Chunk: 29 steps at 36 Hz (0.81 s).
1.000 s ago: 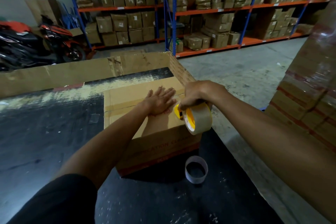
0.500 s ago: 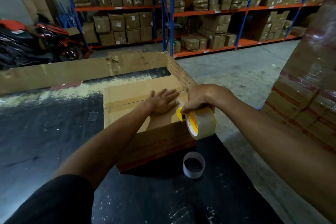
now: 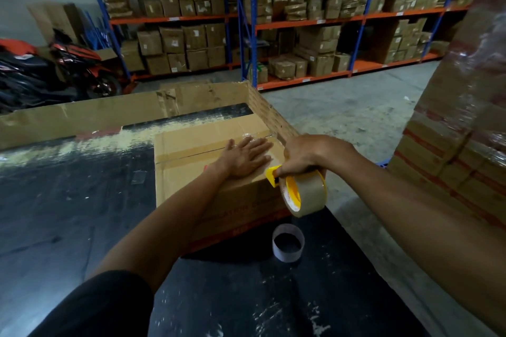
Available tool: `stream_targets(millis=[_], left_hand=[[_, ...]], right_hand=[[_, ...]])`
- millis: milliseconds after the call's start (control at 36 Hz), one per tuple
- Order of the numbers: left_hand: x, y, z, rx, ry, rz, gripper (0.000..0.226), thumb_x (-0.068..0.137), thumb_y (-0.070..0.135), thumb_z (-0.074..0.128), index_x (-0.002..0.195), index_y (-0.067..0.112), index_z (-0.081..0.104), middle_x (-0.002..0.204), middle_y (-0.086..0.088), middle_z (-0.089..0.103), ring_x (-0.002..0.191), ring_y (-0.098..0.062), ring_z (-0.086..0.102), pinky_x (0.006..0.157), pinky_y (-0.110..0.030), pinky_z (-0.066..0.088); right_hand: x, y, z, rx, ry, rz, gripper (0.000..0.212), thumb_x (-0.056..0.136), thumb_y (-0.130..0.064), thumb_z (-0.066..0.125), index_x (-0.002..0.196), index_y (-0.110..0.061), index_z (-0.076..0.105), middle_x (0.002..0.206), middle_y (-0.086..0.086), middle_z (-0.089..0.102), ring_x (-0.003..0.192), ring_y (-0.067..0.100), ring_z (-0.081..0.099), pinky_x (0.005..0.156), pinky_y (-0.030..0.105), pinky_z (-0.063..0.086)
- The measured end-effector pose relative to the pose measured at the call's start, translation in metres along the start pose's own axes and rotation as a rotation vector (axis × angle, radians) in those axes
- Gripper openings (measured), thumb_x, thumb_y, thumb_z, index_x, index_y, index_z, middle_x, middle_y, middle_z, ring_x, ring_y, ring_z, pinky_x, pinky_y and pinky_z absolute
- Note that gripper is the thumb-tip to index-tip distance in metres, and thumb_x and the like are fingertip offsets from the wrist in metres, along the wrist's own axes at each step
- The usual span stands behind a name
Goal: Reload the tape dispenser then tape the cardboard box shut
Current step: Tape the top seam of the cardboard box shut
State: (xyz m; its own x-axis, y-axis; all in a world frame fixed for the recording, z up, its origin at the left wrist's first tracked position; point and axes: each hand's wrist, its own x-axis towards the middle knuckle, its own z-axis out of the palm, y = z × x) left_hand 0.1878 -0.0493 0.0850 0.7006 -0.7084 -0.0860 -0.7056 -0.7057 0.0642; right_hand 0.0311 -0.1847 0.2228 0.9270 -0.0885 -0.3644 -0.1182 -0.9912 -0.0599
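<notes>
A closed cardboard box [image 3: 189,150] lies on the black table [image 3: 68,200], with a strip of tape along its top seam. My left hand [image 3: 246,157] presses flat on the box top near its right end, fingers spread. My right hand [image 3: 304,154] grips the yellow tape dispenser [image 3: 276,175] at the box's near right corner. A brown tape roll [image 3: 308,194] sits on the dispenser and hangs just past the box's right edge. An empty white tape core [image 3: 288,243] stands on the table in front of the box.
A large flattened carton wall [image 3: 109,112] borders the table's far and right sides. A wrapped stack of boxes [image 3: 460,123] rises at right. Beyond the concrete floor stand shelving racks [image 3: 273,22] full of cartons and a parked motorbike [image 3: 68,68] at left.
My right hand has drawn the dispenser slightly toward me and down past the box's right edge. My left hand has stayed flat on the box top.
</notes>
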Motion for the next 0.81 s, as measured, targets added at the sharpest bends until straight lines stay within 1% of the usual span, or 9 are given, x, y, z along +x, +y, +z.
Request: stream_targets(millis=[83,194,250,333,528,583,667,750,806], left_hand=[[0.000,0.000,-0.001,0.000,0.007,-0.007,0.059,0.105,0.060,0.018,0.160,0.045,0.003,0.173,0.013,0.001,0.160,-0.023,-0.001,0.124,-0.062,0.004],[-0.001,0.002,-0.002,-0.010,-0.003,-0.019,0.059,0.105,0.059,0.017,0.161,0.043,0.004,0.173,0.013,0.001,0.160,-0.023,-0.002,0.124,-0.062,0.003],[-0.001,0.002,-0.001,-0.002,0.005,-0.017,0.059,0.105,0.060,0.017,0.161,0.043,0.004,0.173,0.012,0.002,0.160,-0.023,-0.002,0.124,-0.062,0.004],[0.000,0.000,0.001,0.004,0.011,-0.005,0.059,0.105,0.060,0.017,0.161,0.044,0.005,0.173,0.012,0.003,0.160,-0.023,0.000,0.124,-0.062,0.005],[0.000,0.000,0.001,0.001,0.020,-0.010,0.059,0.106,0.059,0.018,0.161,0.044,0.005,0.173,0.012,0.004,0.160,-0.023,0.000,0.124,-0.061,0.005],[-0.001,0.001,0.000,-0.004,0.011,-0.010,0.059,0.106,0.059,0.019,0.161,0.044,0.005,0.173,0.012,0.003,0.160,-0.023,0.000,0.124,-0.061,0.004],[0.000,0.000,0.001,0.005,0.018,-0.004,0.059,0.105,0.059,0.018,0.161,0.044,0.005,0.173,0.013,0.003,0.160,-0.023,0.001,0.124,-0.061,0.005],[0.002,-0.002,0.005,0.022,0.026,0.009,0.059,0.105,0.060,0.017,0.161,0.044,0.005,0.173,0.013,0.004,0.160,-0.023,0.002,0.123,-0.062,0.007],[0.004,-0.003,0.006,0.031,0.040,0.012,0.059,0.105,0.060,0.017,0.161,0.044,0.006,0.173,0.013,0.004,0.160,-0.023,0.003,0.123,-0.062,0.008]], right_hand=[[-0.001,0.001,0.005,-0.012,0.037,-0.019,0.054,0.092,-0.054,0.066,0.119,-0.008,0.063,0.106,0.009,0.059,0.079,0.021,0.057,0.052,0.029,0.042],[0.004,-0.003,0.016,-0.022,0.067,-0.035,0.040,0.091,-0.049,0.066,0.091,-0.010,0.059,0.098,0.010,0.059,0.087,0.027,0.057,0.067,0.033,0.043],[0.007,-0.001,0.019,-0.017,0.062,-0.031,0.040,0.089,-0.050,0.066,0.091,-0.011,0.058,0.093,0.008,0.057,0.088,0.028,0.057,0.069,0.034,0.045],[0.010,0.005,0.018,0.008,0.050,-0.024,0.043,0.087,-0.056,0.067,0.084,-0.015,0.053,0.097,0.008,0.057,0.089,0.027,0.059,0.069,0.034,0.045],[0.009,0.005,0.021,-0.019,0.079,-0.047,0.045,0.089,-0.056,0.065,0.097,-0.014,0.050,0.102,0.010,0.056,0.089,0.028,0.057,0.070,0.035,0.046],[0.007,0.006,0.020,-0.027,0.087,-0.039,0.046,0.089,-0.056,0.065,0.091,-0.013,0.050,0.101,0.010,0.057,0.086,0.028,0.057,0.067,0.033,0.045],[0.004,0.008,0.017,-0.039,0.065,-0.031,0.046,0.090,-0.054,0.066,0.074,-0.013,0.050,0.085,0.007,0.056,0.070,0.022,0.053,0.054,0.030,0.040],[0.000,0.013,0.013,-0.020,0.038,-0.022,0.046,0.090,-0.058,0.066,0.091,-0.011,0.061,0.082,0.005,0.058,0.068,0.020,0.057,0.051,0.030,0.043],[0.005,0.017,0.015,0.002,0.042,-0.019,0.046,0.088,-0.058,0.067,0.088,-0.013,0.062,0.082,0.006,0.060,0.067,0.019,0.059,0.051,0.030,0.046]])
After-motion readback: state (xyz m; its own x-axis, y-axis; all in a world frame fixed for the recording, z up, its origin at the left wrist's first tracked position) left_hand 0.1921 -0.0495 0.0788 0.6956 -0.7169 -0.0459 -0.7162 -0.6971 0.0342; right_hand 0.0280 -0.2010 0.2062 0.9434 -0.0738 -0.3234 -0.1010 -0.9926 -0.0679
